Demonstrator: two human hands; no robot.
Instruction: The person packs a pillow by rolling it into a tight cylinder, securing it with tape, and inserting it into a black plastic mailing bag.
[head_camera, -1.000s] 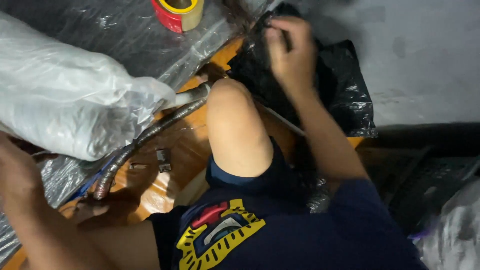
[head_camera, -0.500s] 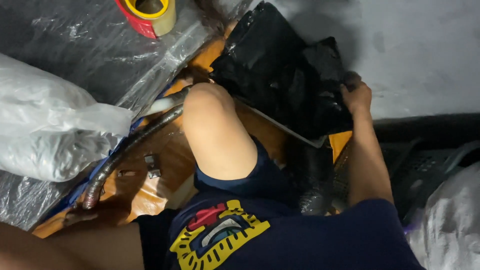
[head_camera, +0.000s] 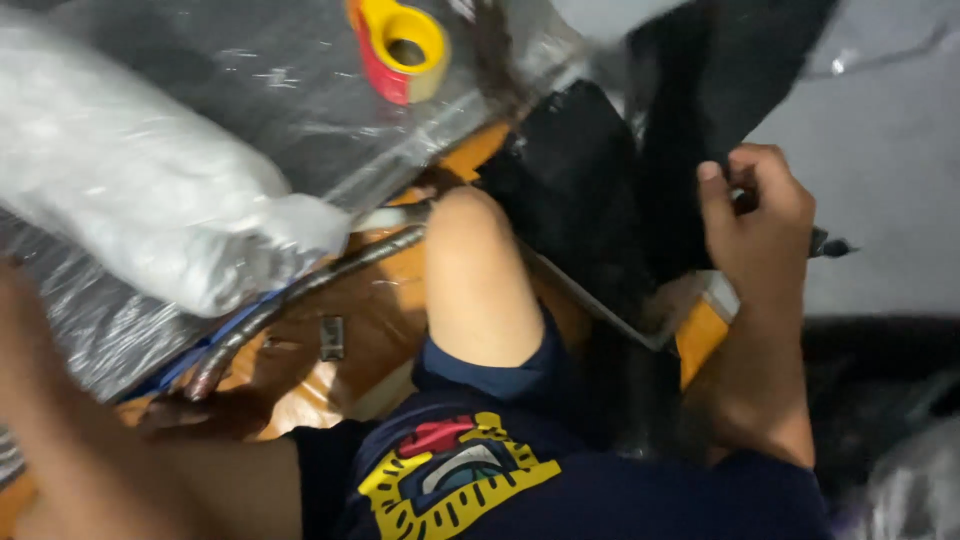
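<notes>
My right hand (head_camera: 755, 215) is shut on the edge of a black fabric sheet (head_camera: 720, 80) and holds it lifted upright over the grey floor (head_camera: 880, 150). A small dark pointed tip (head_camera: 832, 245) sticks out behind the hand. More black fabric (head_camera: 570, 190) lies in a pile next to my bare knee (head_camera: 480, 280). My left forearm (head_camera: 70, 420) runs blurred toward the left edge, where the hand is cut off from view.
A red and yellow tape roll (head_camera: 400, 45) lies on a clear plastic sheet (head_camera: 250, 90). A white plastic-wrapped bundle (head_camera: 150, 200) sits at the left. A corrugated metal hose (head_camera: 300, 290) and a small metal clip (head_camera: 332, 338) rest on the orange wooden board (head_camera: 375, 300).
My right hand left the top of the black pile, went to its right side and raised one black sheet. My left hand slid out past the left edge.
</notes>
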